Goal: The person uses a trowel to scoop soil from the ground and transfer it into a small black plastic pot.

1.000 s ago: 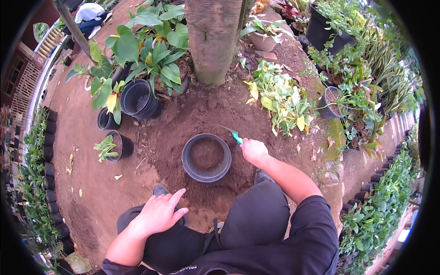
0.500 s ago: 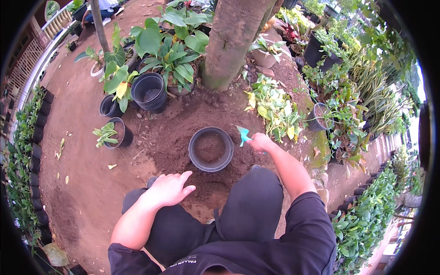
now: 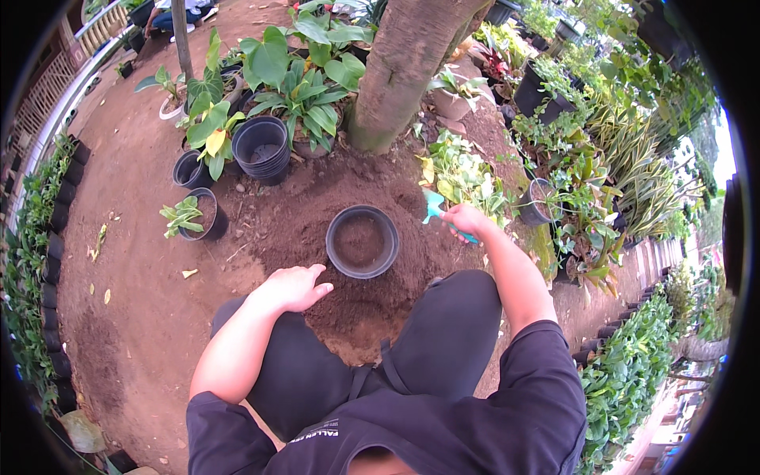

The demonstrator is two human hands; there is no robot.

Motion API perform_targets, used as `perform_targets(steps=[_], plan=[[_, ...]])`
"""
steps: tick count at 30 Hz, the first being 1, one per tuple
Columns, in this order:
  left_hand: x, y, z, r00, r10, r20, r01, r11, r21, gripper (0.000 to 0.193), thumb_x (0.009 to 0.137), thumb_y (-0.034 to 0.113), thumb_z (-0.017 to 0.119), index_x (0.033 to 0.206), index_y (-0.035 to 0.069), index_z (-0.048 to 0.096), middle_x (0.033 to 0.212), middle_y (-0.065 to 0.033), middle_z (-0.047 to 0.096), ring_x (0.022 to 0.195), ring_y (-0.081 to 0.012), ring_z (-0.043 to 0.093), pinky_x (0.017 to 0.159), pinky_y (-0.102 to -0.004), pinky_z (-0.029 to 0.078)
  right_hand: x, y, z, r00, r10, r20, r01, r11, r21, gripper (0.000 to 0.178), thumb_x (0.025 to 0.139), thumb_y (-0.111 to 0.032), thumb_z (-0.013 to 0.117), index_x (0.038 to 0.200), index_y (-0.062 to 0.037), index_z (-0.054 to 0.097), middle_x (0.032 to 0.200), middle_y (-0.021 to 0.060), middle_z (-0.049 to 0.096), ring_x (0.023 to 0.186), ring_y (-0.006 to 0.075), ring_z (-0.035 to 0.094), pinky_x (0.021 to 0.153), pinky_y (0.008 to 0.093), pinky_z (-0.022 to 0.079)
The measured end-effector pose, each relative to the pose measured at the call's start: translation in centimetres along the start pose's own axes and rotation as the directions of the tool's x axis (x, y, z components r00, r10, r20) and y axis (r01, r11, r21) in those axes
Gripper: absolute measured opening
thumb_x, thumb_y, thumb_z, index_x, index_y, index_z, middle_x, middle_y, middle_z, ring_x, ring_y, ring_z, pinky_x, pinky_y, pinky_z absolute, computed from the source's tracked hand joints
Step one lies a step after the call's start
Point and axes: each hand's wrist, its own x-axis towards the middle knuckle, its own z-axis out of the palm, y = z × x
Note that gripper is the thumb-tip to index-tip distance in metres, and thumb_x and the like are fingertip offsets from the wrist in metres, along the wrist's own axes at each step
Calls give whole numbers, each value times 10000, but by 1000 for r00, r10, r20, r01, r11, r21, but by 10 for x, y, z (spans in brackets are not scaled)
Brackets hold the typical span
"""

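Note:
A round black plant pot (image 3: 387, 265) stands on loose dark soil (image 3: 297, 229) in front of my knees, with some soil inside it. My right hand (image 3: 467, 222) is closed round the handle of a turquoise hand trowel (image 3: 433, 206). The trowel's blade is over the soil to the right of the pot, near a yellow-green leafy plant; whether it touches the ground I cannot tell. My left hand (image 3: 291, 288) hovers over my left knee, just left of the pot, its thumb and fingers apart and nothing in it.
A tree trunk (image 3: 385, 95) rises beyond the pot. Left of it are a stack of empty black pots (image 3: 263, 158) and a small potted plant (image 3: 207, 214). The leafy plant (image 3: 463, 176) borders the right side. A person (image 3: 180, 17) crouches far back left.
My right hand and the trowel have moved away from the pot, to the right and slightly farther out. My left hand has shifted slightly. The whole view has tilted a little.

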Motion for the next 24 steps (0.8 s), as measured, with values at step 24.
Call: perform_targets(steps=[24], plan=[[23, -34, 14, 968, -194, 160, 189, 981, 47, 553, 890, 433, 472, 1294, 59, 423, 1187, -215, 549, 1126, -342, 514, 951, -414, 405, -32, -22, 46, 962, -53, 267, 127, 955, -268, 359, 895, -347, 524, 807, -10, 612, 574, 41, 547, 409, 134, 477, 432, 316, 398]])
